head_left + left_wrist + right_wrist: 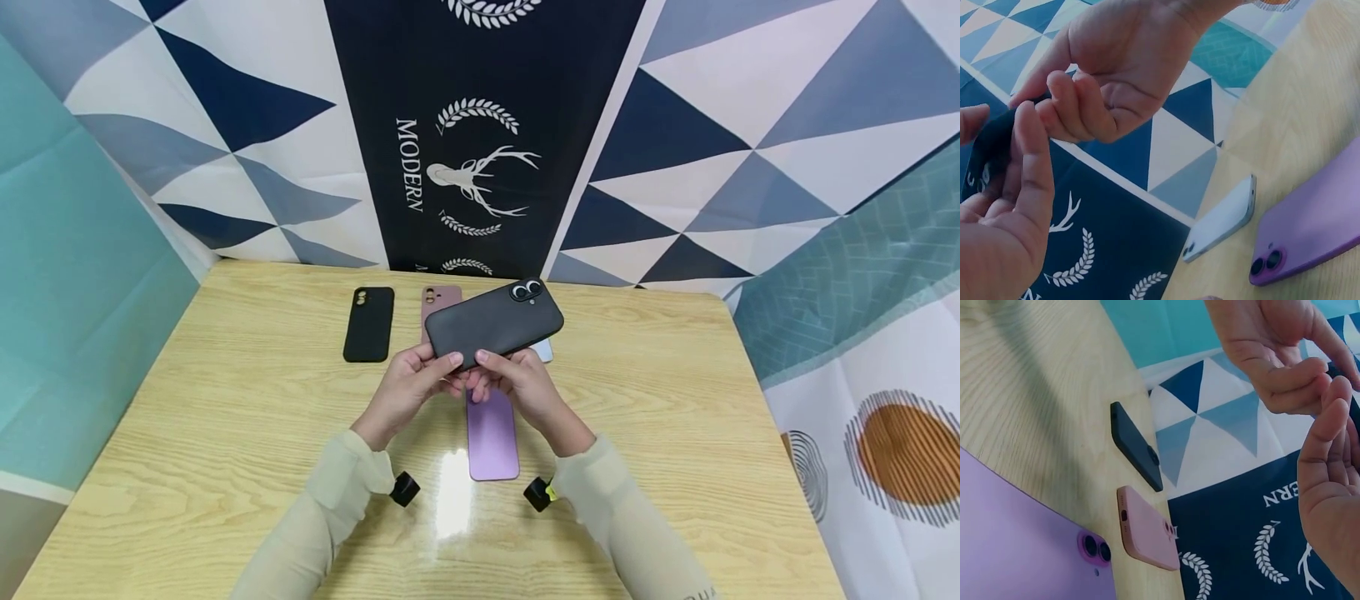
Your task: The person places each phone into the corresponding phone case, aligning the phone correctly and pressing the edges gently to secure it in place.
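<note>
I hold the black phone [491,325] above the desk [247,467], a little above the middle of the head frame. My left grip [401,387] and my right grip [534,390] both pinch it along its lower edge, with the 2 thumbs pressed on the back, side by side, and the other fingers bent in beneath. The phone slants, its end with 2 lenses raised toward the upper right of the frame and its back turned to the head camera.

Just below my fingers, near the centre of the frame, the purple phone [492,437] lies back up on the desk, its upper end partly covered by my grip; the left wrist view shows its 2 lenses at lower right. A black case [368,325] lies left of the held phone in the head frame. A pink case [444,295] lies right of that, partly hidden behind the phone I hold. A pale phone [1219,222] lies near the purple phone in the left wrist view; in the head frame only a corner of it shows.

My cream sleeves [330,492] come in from the bottom edge, with 1 small black block [405,489] at each wrist. Across the top hangs a patterned cloth [480,167] with a white deer head and the word MODERN.
</note>
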The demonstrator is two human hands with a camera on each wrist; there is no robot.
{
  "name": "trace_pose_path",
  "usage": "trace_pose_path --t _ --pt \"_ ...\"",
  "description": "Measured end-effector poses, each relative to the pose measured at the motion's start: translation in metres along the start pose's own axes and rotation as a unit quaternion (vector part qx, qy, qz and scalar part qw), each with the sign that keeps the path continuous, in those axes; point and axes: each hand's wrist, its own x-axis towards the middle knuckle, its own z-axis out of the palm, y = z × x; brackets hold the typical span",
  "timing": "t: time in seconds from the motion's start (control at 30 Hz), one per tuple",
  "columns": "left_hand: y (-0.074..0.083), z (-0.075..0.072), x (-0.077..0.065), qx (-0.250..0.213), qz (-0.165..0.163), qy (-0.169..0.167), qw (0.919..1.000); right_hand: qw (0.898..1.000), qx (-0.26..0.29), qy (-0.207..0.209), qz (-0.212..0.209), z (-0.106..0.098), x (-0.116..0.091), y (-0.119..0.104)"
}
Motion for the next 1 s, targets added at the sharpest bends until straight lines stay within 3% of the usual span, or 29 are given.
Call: trace_pose_path --t 0.37,0.63,1.0 --pt "-0.003 0.000 0.001 0.013 0.010 0.011 0.9998 1.000 0.020 -0.014 -0.016 -0.005 -0.002 0.005" --pt "-0.002 -0.006 0.002 0.027 0.005 0.023 0.9994 0.994 0.066 0.073 -0.053 -0.016 -0.004 -0.002" --pt "0.001 -0.010 0.007 0.005 0.002 0.032 0.9995 0.992 0.055 0.107 -0.048 -0.013 0.001 -0.003"
